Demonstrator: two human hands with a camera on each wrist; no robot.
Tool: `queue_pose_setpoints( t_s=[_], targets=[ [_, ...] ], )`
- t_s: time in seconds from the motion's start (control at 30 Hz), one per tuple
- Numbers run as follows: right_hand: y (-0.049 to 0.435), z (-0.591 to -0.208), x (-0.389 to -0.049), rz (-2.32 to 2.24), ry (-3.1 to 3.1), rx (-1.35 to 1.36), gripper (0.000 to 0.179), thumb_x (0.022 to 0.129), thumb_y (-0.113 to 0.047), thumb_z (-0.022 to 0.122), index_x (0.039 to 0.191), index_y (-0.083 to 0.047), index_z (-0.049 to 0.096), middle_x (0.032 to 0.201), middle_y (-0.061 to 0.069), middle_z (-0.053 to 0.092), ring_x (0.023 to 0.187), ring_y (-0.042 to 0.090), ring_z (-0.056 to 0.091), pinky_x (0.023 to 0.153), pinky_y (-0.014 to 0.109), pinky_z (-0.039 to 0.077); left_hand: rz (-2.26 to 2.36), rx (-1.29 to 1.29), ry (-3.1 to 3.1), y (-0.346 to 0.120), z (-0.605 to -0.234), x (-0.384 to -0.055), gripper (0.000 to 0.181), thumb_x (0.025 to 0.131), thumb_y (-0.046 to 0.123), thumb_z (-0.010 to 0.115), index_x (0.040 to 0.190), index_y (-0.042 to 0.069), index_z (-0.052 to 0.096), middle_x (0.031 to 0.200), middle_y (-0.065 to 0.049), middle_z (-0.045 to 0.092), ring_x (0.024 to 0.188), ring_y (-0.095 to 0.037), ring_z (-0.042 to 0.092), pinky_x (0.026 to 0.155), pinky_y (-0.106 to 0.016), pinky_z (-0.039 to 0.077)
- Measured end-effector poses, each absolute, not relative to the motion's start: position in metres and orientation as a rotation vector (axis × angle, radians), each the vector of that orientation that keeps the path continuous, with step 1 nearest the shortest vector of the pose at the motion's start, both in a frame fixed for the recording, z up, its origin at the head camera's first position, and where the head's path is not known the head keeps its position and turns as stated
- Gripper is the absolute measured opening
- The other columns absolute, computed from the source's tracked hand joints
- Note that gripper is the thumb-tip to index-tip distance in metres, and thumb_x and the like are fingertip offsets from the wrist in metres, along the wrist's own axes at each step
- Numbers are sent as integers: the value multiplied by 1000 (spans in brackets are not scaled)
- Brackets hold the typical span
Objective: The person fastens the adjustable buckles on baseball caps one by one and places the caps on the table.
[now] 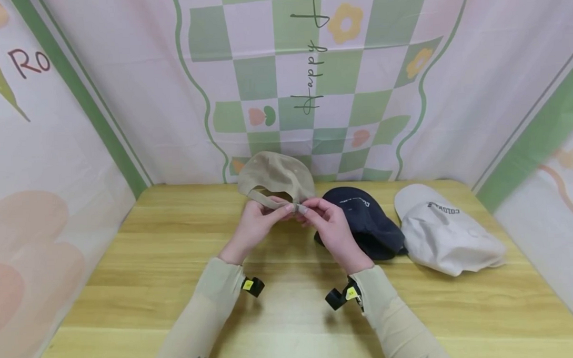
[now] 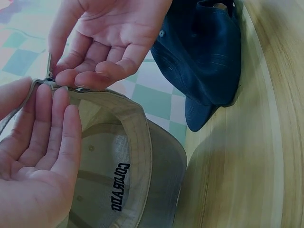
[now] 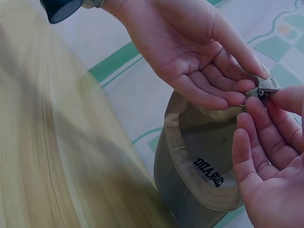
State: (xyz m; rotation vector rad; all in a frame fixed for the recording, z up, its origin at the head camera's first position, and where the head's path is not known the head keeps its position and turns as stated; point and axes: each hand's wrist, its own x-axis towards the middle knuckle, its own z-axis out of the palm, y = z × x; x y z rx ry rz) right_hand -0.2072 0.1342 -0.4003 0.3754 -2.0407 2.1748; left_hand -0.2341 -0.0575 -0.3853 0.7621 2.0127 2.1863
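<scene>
A khaki baseball cap [image 1: 277, 171] is held up near the back of the table, its rear opening and strap facing me. My left hand [image 1: 252, 227] pinches the strap [image 1: 264, 200] at its small metal buckle [image 3: 262, 90], thumb on the near side. From the other side my right hand [image 1: 335, 227] pinches the strap end at the same buckle, so the fingertips of both hands nearly meet. Mirrored dark lettering [image 2: 119, 187] shows inside the cap in the left wrist view. Fingers partly hide the buckle.
To the right of the hands lies a navy cap [image 1: 359, 213], and a light grey cap [image 1: 452, 241] with dark lettering lies against it. The wooden table [image 1: 142, 258] ends at a patterned cloth backdrop [image 1: 254, 80], with cloth walls on both sides.
</scene>
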Motion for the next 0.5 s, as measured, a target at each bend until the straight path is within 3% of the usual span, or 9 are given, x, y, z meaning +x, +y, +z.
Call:
queue_pose_setpoints(
  t_s=[0.5],
  targets=[
    [132,-396,-202,1872,-2165,420,9,103,-3,58,104,3,63,105,14,62,84,20,62,78,27,53,2233,728,2038,-56,-387,-235,12,98,4,69,102,-7,71,95,-11,72,87,-25,71,89,-40,58]
  ],
)
